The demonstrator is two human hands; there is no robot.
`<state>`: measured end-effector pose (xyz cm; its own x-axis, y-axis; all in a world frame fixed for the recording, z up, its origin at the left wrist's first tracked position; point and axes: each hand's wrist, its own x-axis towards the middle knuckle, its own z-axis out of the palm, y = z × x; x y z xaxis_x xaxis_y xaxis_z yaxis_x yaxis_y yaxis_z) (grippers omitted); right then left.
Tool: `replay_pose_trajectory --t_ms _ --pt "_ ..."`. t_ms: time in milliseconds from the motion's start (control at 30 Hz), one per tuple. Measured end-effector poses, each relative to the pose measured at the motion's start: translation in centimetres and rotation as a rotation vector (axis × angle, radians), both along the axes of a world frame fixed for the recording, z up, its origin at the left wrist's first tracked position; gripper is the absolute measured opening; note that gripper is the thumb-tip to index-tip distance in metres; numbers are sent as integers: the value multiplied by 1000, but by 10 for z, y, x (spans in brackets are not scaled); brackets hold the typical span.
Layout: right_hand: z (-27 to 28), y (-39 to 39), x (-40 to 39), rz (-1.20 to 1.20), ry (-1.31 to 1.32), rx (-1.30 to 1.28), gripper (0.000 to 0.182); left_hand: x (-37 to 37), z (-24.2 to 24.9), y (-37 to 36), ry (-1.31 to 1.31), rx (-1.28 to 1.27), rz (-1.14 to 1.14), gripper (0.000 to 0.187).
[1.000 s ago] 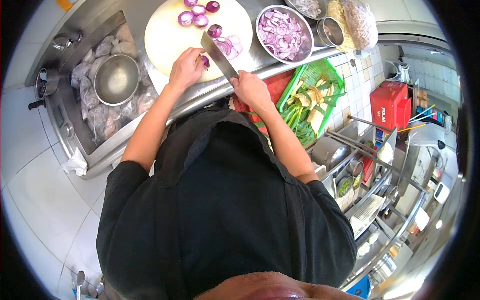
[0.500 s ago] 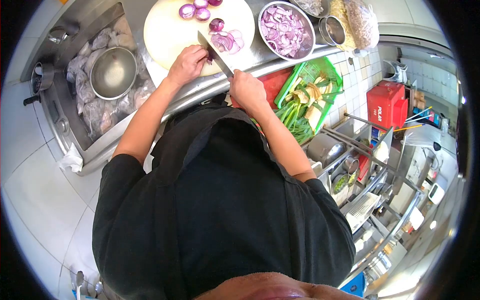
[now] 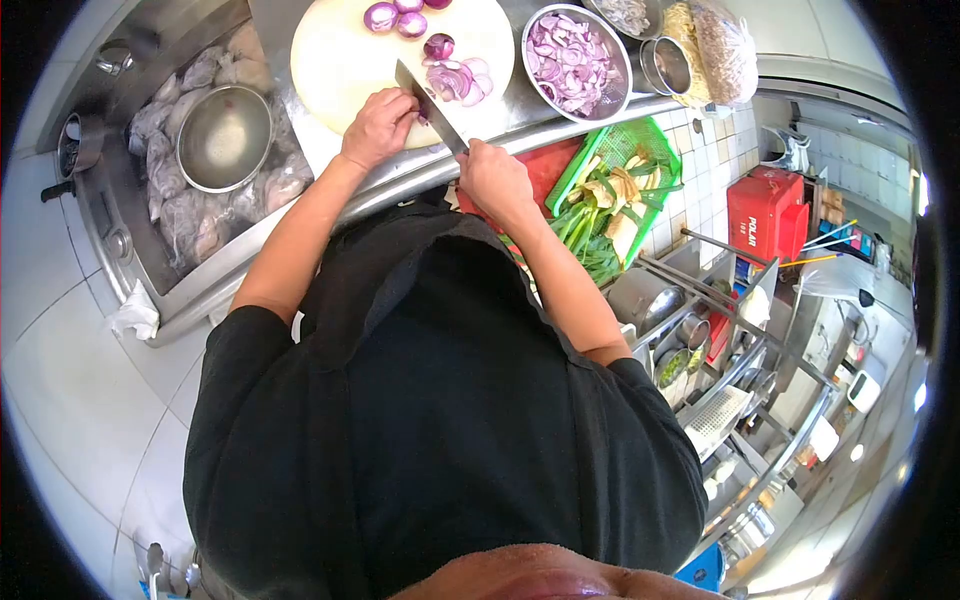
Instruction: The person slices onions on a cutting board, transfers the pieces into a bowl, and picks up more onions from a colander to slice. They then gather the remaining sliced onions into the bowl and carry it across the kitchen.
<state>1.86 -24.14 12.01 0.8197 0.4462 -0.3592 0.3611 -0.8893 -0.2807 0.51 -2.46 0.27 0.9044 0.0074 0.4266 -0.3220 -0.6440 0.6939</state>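
Observation:
My right hand (image 3: pixel 493 180) is wrapped round the handle of a kitchen knife (image 3: pixel 432 110), its blade pointing up and left over a round cutting board (image 3: pixel 335 60). Against the blade's left side, the bent fingers of my left hand (image 3: pixel 380 128) press on a red onion piece, mostly hidden, with only a purple edge showing. Just beyond the blade lie sliced red onion (image 3: pixel 458 82) and a dark onion piece (image 3: pixel 438 46). Several peeled onion halves (image 3: pixel 381 16) rest at the board's far edge. A steel bowl of sliced onion (image 3: pixel 572 62) stands to the right.
On the left, a sink (image 3: pixel 165 300) holds bagged food and a steel bowl (image 3: pixel 225 138). Below the counter's edge sits a green basket (image 3: pixel 665 180) of leafy vegetables. A small steel pot (image 3: pixel 665 65) and a bag of food (image 3: pixel 725 55) stand at the right end.
The view has shifted slightly. Less of the dark onion piece shows beside my left fingers, and the blade remains close against them. Both hands keep nearly the same place.

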Motion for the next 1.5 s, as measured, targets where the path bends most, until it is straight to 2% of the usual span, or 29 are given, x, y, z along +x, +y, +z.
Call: replay_pose_trajectory --t_ms 133,367,533,767,833,867,967,1033,1100,1200,1300,1433,1467,1500 --pt "18 0 0 -16 14 19 29 1 0 1 -32 -33 30 13" --pt "-11 4 6 14 -4 13 30 -4 5 2 52 -24 21 12" --pt "23 -4 0 -30 36 29 30 -2 2 0 -21 -18 50 13" --pt "-11 2 19 -26 65 89 31 1 7 -1 4 -34 22 8" --pt "-1 0 28 -72 75 129 32 6 17 -1 32 -1 -2 8" --pt "0 -2 29 -82 69 146 34 8 22 -5 -46 -18 44 8" --pt "5 -6 24 -76 120 132 37 31 91 -18 -155 11 152 12" --pt "-11 -11 17 -34 168 135 37 71 99 -17 -34 168 93 19" --pt "-13 -13 12 12 189 100 36 109 73 -14 302 325 71 28" --pt "-13 -16 16 -23 234 111 36 136 52 -15 602 347 95 38" --pt "-8 -17 23 -37 280 98 38 147 40 -10 625 296 73 48" --pt "-9 -25 35 -101 256 99 39 107 101 -18 355 43 260 43" --pt "-10 -25 37 -126 237 106 40 89 119 -18 328 33 286 37" --pt "-12 -26 40 -144 230 97 40 75 114 -15 343 61 253 37"
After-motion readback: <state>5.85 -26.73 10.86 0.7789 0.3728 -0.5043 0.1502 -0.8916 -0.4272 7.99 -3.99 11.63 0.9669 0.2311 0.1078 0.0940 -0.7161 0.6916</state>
